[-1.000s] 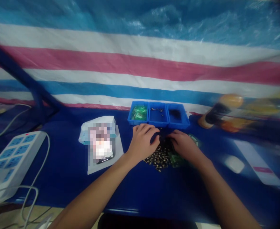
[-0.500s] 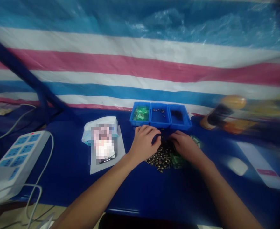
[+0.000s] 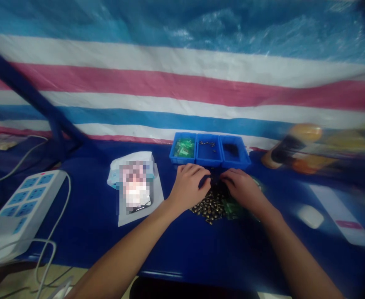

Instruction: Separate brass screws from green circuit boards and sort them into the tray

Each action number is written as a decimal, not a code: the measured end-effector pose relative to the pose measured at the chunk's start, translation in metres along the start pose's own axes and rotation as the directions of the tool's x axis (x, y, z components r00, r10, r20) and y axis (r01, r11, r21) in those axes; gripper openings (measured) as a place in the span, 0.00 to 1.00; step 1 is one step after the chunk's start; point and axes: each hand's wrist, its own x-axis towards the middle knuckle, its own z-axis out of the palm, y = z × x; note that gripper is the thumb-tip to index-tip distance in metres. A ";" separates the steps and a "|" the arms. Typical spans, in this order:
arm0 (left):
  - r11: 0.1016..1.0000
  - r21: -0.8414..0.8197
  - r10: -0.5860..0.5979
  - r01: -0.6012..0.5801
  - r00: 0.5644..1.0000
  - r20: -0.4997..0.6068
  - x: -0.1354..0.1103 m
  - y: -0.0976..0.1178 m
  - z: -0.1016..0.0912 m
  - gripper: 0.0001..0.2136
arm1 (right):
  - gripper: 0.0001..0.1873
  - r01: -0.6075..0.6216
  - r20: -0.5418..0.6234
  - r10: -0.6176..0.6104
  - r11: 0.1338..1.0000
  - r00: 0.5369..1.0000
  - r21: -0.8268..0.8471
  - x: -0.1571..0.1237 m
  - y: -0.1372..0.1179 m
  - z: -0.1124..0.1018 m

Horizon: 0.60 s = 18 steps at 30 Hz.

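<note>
My left hand (image 3: 189, 185) and my right hand (image 3: 242, 188) lie palm down, close together, over a heap of small dark metal parts (image 3: 210, 207) on the blue table (image 3: 86, 216). Both hands have their fingers curled and meet at a small dark piece between the fingertips; I cannot make out what it is. Some green parts (image 3: 230, 209) lie under my right wrist. Just behind the hands stand three joined blue bins (image 3: 209, 150): green pieces in the left one, a few small parts in the middle one, dark parts in the right one.
A white power strip (image 3: 20, 211) with cables sits at the left edge. A white packet on a paper sheet (image 3: 135, 182) lies left of my hands. A blurred orange and black tool (image 3: 291, 147), a white mouse (image 3: 310, 216) and a paper (image 3: 341, 216) are at the right.
The view shifted slightly; my hands stayed over the heap with only small finger movements.
</note>
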 end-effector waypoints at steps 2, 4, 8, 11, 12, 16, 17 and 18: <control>1.000 0.000 0.002 -0.002 1.000 0.000 0.000 -0.001 0.001 0.07 | 0.11 0.026 -0.021 -0.025 0.999 0.999 0.046 0.000 -0.002 -0.001; 1.000 0.004 0.004 -0.004 1.000 0.002 0.000 -0.001 0.001 0.07 | 0.10 0.047 -0.037 -0.044 0.994 0.998 0.097 0.000 -0.005 -0.002; 1.000 0.013 0.011 -0.012 1.000 0.020 -0.001 -0.001 0.002 0.08 | 0.09 0.060 -0.088 -0.044 0.980 0.995 0.192 -0.001 -0.012 -0.005; 1.000 0.008 0.030 -0.030 0.998 0.054 0.000 -0.001 0.002 0.08 | 0.08 0.046 -0.123 -0.018 0.972 0.992 0.230 -0.001 -0.016 -0.006; 0.999 0.007 0.036 -0.037 0.997 0.067 0.000 -0.001 0.001 0.08 | 0.08 0.041 -0.127 -0.011 0.970 0.992 0.239 -0.001 -0.017 -0.006; 0.999 0.006 0.051 -0.052 0.994 0.092 0.000 -0.001 0.002 0.09 | 0.07 0.039 -0.129 -0.006 0.965 0.992 0.261 -0.002 -0.019 -0.006; 0.998 0.006 0.056 -0.057 0.994 0.097 0.000 -0.001 0.002 0.09 | 0.07 0.044 -0.129 -0.010 0.964 0.992 0.263 -0.002 -0.019 -0.006; 0.998 0.005 0.061 -0.062 0.993 0.102 0.000 -0.002 0.002 0.09 | 0.07 0.048 -0.129 -0.015 0.963 0.992 0.265 -0.002 -0.019 -0.006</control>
